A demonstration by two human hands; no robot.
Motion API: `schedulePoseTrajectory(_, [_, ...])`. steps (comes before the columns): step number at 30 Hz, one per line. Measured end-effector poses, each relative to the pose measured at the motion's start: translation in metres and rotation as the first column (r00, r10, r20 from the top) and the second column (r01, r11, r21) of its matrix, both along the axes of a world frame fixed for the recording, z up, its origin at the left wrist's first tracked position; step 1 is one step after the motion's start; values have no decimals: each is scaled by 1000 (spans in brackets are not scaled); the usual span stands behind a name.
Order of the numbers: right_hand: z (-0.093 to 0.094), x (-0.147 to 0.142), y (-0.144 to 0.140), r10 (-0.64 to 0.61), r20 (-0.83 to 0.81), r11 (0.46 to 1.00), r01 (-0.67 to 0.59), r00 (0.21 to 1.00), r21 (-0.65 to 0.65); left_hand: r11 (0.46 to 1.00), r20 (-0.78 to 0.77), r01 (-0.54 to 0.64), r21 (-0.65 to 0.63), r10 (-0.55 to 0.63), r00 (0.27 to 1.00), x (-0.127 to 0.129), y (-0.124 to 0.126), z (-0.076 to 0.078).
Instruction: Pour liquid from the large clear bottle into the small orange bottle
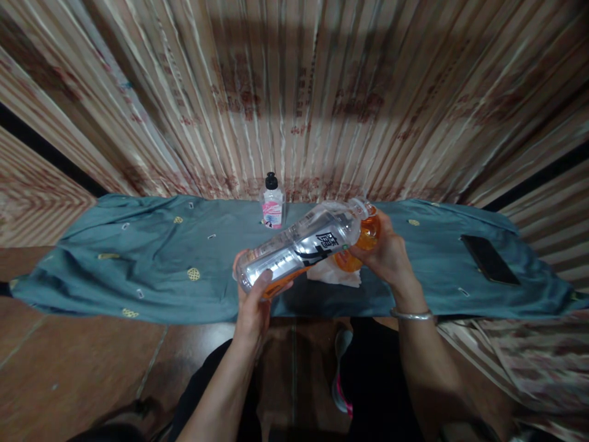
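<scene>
While teal cloth with gold motifs (pixel 138 258) lies bare across left stretch, front edge overhanging brown floor, left hand (pixel 252 307) grips base of clear plastic bottle with black lettering (pixel 299 248), fingers wrapped around it. Bottle held above cloth's middle, long axis rising left to right, mouth end upper right. Small clear bottle with black cap and pink label (pixel 272 201) upright behind, near wall. Right hand (pixel 389 255) clasps orange-filled bottle (pixel 363 242) at mouth end; white tissue (pixel 334 274) beneath. Dark flat phone (pixel 490 259) lies far right, well apart.
</scene>
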State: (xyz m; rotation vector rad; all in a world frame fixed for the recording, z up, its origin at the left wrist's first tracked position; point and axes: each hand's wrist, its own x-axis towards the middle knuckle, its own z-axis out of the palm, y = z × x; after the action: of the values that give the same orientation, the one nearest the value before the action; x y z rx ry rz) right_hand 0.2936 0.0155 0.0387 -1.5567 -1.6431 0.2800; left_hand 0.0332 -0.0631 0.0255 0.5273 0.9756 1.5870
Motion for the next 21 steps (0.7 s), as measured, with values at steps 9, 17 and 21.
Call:
schedulePoseTrajectory(9, [-2,0,1,-10,12,1000,10,1000,5,1000,6,0,11,0,1000,0,0,1])
schedulePoseTrajectory(17, [-1,1,1,-4,16,1000,4,1000,-18,1000,2,-21,-9,21,1000,2,0,3])
schedulePoseTrajectory(21, [-2,1,2,-7,23,1000,7,1000,8,1000,5,-15,-18,15,1000,2,1,3])
